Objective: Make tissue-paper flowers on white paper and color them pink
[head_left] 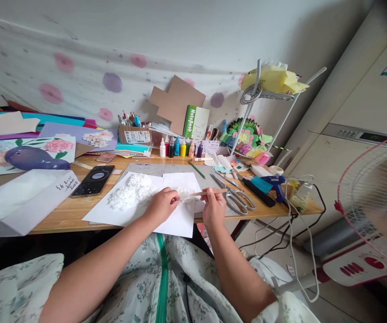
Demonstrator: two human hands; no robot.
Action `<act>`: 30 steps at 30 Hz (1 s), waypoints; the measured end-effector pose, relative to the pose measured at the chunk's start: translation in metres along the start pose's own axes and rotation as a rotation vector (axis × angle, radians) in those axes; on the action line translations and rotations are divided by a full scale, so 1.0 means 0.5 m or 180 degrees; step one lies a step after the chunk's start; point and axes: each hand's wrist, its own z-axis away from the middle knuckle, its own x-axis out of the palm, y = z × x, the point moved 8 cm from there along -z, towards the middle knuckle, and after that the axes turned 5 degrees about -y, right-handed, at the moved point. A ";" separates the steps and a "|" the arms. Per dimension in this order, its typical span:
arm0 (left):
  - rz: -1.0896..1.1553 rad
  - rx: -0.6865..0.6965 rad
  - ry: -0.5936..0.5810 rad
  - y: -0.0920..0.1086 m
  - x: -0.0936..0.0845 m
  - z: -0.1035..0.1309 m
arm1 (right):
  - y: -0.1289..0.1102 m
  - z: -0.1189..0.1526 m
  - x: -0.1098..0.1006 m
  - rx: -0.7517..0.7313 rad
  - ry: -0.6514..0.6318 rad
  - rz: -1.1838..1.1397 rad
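Note:
My right hand (214, 206) grips a flat wooden stick (198, 194), its tip pointing left toward my other hand. My left hand (164, 202) is closed in a pinch over the white paper sheet (180, 220); what its fingertips hold is too small to name. Just beyond those fingertips is a small whitish piece (184, 193). Left of it, on the same paper, lie clusters of white ruffled petals (126, 193). Under the sheets is a grey cutting mat (136, 168). Scissors (236, 199) lie right of my right hand.
Left of the paper are a phone (94, 181) and a white box (21, 202). Paint bottles (177, 146) stand in a row at the back. On the right are a black-handled tool (258, 193), a blue glue gun (278, 186), cables and a fan (375, 197).

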 end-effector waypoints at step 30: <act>-0.0069 -0.0038 0.0037 -0.006 -0.001 0.000 | -0.044 0.045 0.120 -0.1298 -0.1357 0.2370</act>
